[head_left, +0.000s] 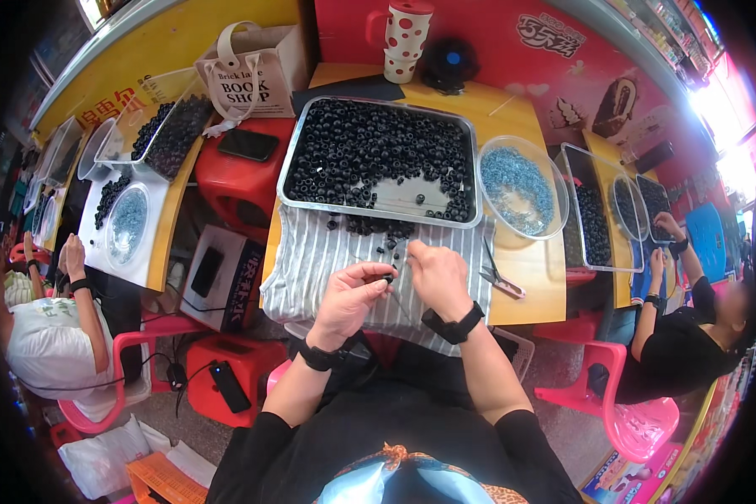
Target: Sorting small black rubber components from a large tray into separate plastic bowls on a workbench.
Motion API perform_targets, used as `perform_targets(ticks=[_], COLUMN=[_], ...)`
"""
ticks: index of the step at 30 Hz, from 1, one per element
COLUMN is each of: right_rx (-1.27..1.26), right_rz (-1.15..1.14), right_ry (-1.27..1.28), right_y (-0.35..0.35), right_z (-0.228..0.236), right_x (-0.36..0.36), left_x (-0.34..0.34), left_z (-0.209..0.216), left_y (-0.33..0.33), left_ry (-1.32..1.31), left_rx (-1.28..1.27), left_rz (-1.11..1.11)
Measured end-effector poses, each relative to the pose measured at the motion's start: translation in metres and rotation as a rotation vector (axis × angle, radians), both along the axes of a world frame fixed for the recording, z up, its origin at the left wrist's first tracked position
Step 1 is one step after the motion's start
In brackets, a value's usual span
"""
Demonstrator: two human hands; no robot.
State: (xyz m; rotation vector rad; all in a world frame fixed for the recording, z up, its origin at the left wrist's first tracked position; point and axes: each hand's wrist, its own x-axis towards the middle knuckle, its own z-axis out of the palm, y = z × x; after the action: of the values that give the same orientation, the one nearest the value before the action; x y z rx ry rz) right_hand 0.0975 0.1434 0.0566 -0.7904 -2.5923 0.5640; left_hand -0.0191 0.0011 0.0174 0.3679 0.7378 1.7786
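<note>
My left hand (349, 296) is closed in a pinch on a small black bead (388, 278), over a grey-and-white striped cloth (298, 273). Close beside it, my right hand (441, 275) has its thumb and fingertips pressed together; whatever they hold is too small to make out. Several loose black beads (378, 227) lie on the cloth just beyond my hands. Past them stands a metal tray (388, 194) heaped with black beads, its near middle showing bare metal. Small scissors (504, 286) rest to the right of my right hand.
Right of the tray, a clear round bowl (564, 202) holds tiny blue beads. A patterned tumbler (407, 38), a dark fan-like object (450, 64) and a canvas bag (256, 71) stand behind. A phone (248, 144) lies on a red stool. Other people work at tables on both sides.
</note>
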Motion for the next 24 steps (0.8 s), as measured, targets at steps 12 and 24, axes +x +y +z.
perform_targets(ticks=[12,24], right_rx=[-0.644,-0.731], right_rz=[-0.032,-0.054], right_ry=[0.507,0.657], right_y=[-0.017,-0.02], right_z=[-0.007,-0.01], right_x=[0.048,0.051], left_x=[0.013,0.024], left_z=[-0.002,0.013], left_y=[0.018,0.033], left_ry=[0.163,0.78], left_rx=[0.035,-0.064], left_rz=[0.013,0.053])
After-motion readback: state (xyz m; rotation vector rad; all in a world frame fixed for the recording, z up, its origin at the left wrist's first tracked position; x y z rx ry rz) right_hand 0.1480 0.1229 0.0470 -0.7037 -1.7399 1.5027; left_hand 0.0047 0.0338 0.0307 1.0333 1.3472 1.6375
